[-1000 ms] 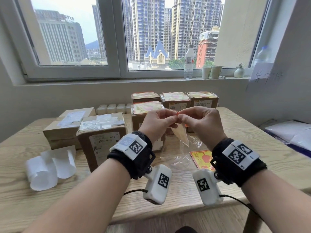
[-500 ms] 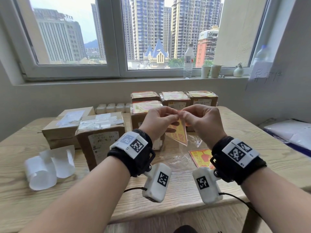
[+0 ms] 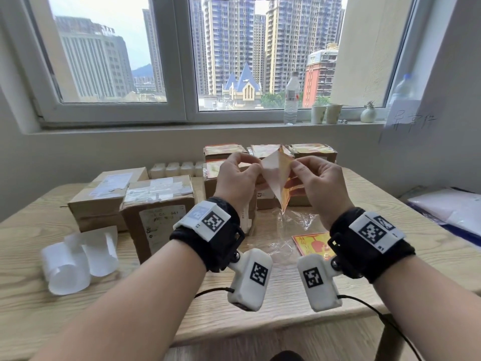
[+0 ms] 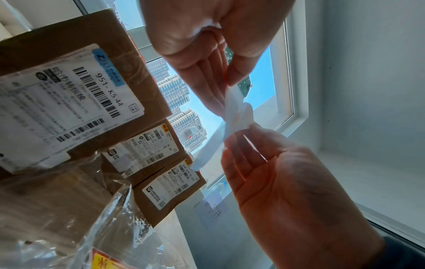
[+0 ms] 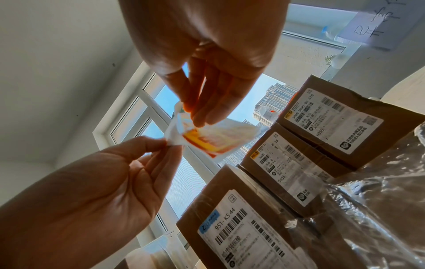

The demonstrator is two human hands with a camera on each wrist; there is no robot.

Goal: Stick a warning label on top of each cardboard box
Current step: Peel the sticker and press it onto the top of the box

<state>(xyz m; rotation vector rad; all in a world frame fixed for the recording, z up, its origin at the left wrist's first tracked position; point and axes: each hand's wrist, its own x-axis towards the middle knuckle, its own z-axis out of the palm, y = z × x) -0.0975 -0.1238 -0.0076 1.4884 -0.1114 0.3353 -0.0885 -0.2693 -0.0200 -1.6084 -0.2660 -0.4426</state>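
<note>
Both hands are raised over the table with one warning label [image 3: 286, 194] between them. My left hand [image 3: 256, 168] pinches a corner of its white backing paper [image 3: 272, 175]. My right hand [image 3: 294, 164] pinches the orange-yellow sticker [image 5: 207, 143], which is partly peeled from the backing [image 5: 174, 134]. Two brown cardboard boxes [image 3: 158, 201] [image 3: 109, 194] at the left have bare taped tops. Several boxes behind my hands, such as one at the back [image 3: 312, 151], carry an orange label on top. My left hand [image 4: 226, 85] shows in the left wrist view, gripping the white backing [image 4: 234, 116].
A stack of labels [image 3: 312, 243] lies on a clear plastic wrapper [image 3: 294, 225] under my right wrist. Curled white backing sheets [image 3: 78, 256] lie at the front left. A bottle [image 3: 291, 100] and cups [image 3: 326, 113] stand on the windowsill. White bags [image 3: 453, 207] lie at the right.
My hands have moved apart and slightly up. The label, which hung down as one piece, is now splitting into white backing on the left and sticker on the right.
</note>
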